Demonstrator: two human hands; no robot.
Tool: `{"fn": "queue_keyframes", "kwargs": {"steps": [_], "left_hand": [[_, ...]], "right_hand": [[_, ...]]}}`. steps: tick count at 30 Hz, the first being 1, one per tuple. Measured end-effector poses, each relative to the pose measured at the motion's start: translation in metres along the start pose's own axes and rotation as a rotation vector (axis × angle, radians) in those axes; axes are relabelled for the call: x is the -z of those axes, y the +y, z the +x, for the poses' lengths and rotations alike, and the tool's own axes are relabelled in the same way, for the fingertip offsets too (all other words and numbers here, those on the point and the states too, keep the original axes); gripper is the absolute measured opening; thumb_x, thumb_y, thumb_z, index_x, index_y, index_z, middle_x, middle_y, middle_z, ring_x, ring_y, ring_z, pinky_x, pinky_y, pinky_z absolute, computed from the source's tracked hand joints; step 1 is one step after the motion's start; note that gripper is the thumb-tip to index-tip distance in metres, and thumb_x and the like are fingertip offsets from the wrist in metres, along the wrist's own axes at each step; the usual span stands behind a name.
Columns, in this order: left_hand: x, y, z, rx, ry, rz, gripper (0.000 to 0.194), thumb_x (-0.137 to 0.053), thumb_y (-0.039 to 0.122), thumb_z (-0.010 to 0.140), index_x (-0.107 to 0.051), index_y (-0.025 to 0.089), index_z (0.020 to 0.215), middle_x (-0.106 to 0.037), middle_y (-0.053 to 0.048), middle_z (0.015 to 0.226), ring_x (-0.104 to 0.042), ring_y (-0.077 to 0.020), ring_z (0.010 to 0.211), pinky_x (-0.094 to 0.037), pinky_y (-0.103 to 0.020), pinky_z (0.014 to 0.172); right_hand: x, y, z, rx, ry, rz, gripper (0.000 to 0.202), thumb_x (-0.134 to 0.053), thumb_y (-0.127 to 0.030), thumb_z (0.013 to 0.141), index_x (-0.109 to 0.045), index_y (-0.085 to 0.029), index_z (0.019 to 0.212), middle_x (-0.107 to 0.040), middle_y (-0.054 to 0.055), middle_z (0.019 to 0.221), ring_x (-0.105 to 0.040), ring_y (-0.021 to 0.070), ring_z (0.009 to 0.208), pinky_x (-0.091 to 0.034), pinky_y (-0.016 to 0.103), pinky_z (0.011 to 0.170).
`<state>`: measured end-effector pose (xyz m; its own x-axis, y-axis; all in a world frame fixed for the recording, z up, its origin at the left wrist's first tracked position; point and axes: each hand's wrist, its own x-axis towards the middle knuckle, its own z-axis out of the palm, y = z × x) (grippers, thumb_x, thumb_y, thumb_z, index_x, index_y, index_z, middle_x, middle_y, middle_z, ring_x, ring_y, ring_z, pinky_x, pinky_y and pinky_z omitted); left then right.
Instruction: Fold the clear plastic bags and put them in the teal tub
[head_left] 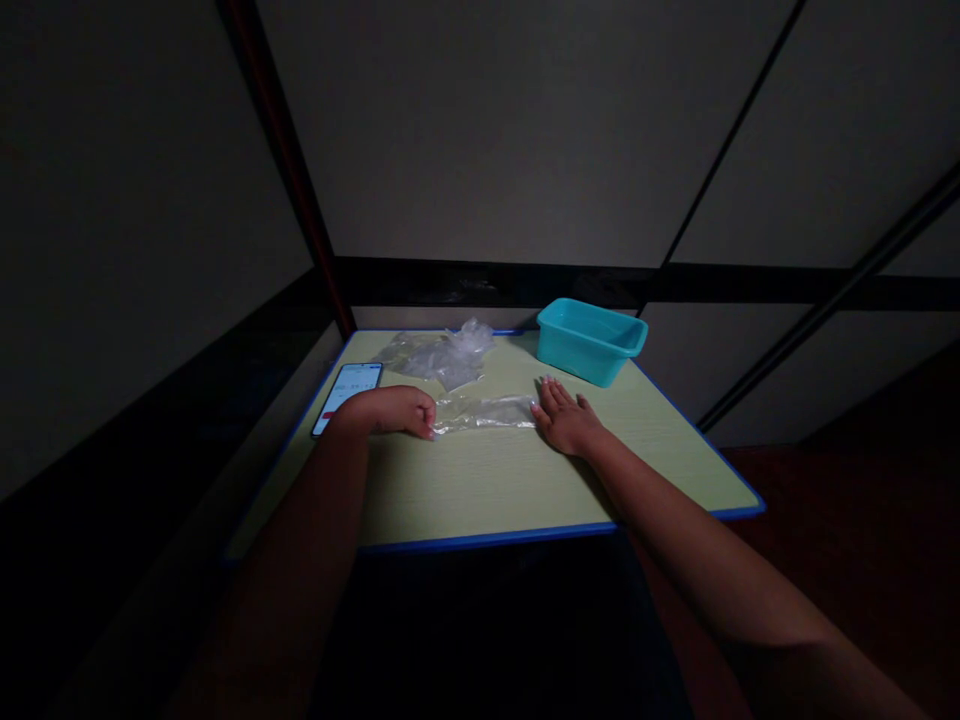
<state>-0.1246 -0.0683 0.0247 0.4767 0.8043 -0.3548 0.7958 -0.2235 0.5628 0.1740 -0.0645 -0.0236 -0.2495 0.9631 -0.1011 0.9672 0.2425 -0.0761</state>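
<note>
A clear plastic bag [486, 412] lies flat in a long strip on the table, stretched between my two hands. My left hand [409, 410] is closed, its curled fingers gripping the strip's left end. At the other end, my right hand [564, 415] rests flat with fingers extended, its thumb touching the bag's edge. Behind the strip sits a crumpled heap of clear plastic bags [450, 355]. How many bags are in the heap I cannot make out.
A phone [349, 390] with a lit screen lies at the table's left side, close to my left wrist. The turquoise plastic basin [581, 350] stands at the back right. Blue edging borders the pale table [480, 495], and panelled walls rise behind it.
</note>
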Motion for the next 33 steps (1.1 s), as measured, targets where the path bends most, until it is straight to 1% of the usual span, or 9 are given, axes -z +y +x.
{"fn": "queue_keyframes", "kwargs": {"steps": [4,7,13,19,28,33], "left_hand": [[0.001,0.002,0.001,0.025,0.007,0.037,0.013,-0.061,0.031,0.057,-0.06,0.02,0.062,-0.054,0.005,0.056,-0.048,-0.0127,0.06,-0.032,-0.02,0.053],[0.002,-0.004,0.003,0.066,0.023,0.071,0.014,-0.06,0.031,0.056,-0.061,0.02,0.063,-0.059,0.004,0.059,-0.051,-0.0142,0.063,-0.034,-0.021,0.054],[0.003,-0.017,0.007,0.081,0.039,0.123,0.018,-0.06,0.034,0.057,-0.063,0.019,0.067,-0.064,0.001,0.067,-0.056,-0.0167,0.069,-0.036,-0.022,0.058],[0.003,-0.013,0.005,0.165,0.065,0.155,0.018,-0.06,0.033,0.057,-0.064,0.02,0.069,-0.066,0.0,0.071,-0.057,-0.0179,0.072,-0.037,-0.023,0.059],[0.004,-0.01,0.005,0.197,0.047,0.23,0.021,-0.059,0.034,0.059,-0.065,0.019,0.073,-0.067,0.0,0.074,-0.057,-0.0171,0.073,-0.039,-0.023,0.06],[0.003,-0.006,0.003,0.186,0.056,0.231,0.018,-0.058,0.032,0.059,-0.064,0.019,0.07,-0.065,0.0,0.07,-0.057,-0.0172,0.071,-0.038,-0.023,0.059]], "right_hand": [[-0.001,0.001,0.001,0.005,-0.001,0.003,0.068,-0.004,-0.052,0.09,0.002,-0.012,0.146,0.0,0.007,0.152,-0.001,0.0197,0.139,-0.012,0.05,0.108],[-0.001,0.002,0.001,0.007,0.0,0.001,0.068,-0.004,-0.052,0.09,0.001,-0.013,0.146,0.0,0.007,0.152,-0.001,0.0195,0.139,-0.012,0.05,0.108],[0.0,0.001,0.0,0.013,0.001,-0.001,0.07,-0.005,-0.054,0.09,0.0,-0.012,0.146,0.001,0.007,0.152,0.0,0.0189,0.139,-0.012,0.05,0.109],[0.003,-0.001,-0.002,0.006,0.0,0.004,0.071,-0.006,-0.054,0.09,0.0,-0.01,0.146,0.001,0.007,0.152,0.0,0.0186,0.139,-0.012,0.049,0.109],[-0.001,0.001,0.0,0.009,0.008,-0.007,0.07,-0.006,-0.053,0.09,0.0,-0.012,0.146,0.002,0.007,0.152,0.0,0.0191,0.139,-0.013,0.049,0.109],[-0.001,0.0,0.0,0.005,0.008,-0.016,0.07,-0.007,-0.054,0.09,0.002,-0.012,0.146,0.001,0.007,0.152,0.0,0.0203,0.139,-0.013,0.049,0.109]]}}
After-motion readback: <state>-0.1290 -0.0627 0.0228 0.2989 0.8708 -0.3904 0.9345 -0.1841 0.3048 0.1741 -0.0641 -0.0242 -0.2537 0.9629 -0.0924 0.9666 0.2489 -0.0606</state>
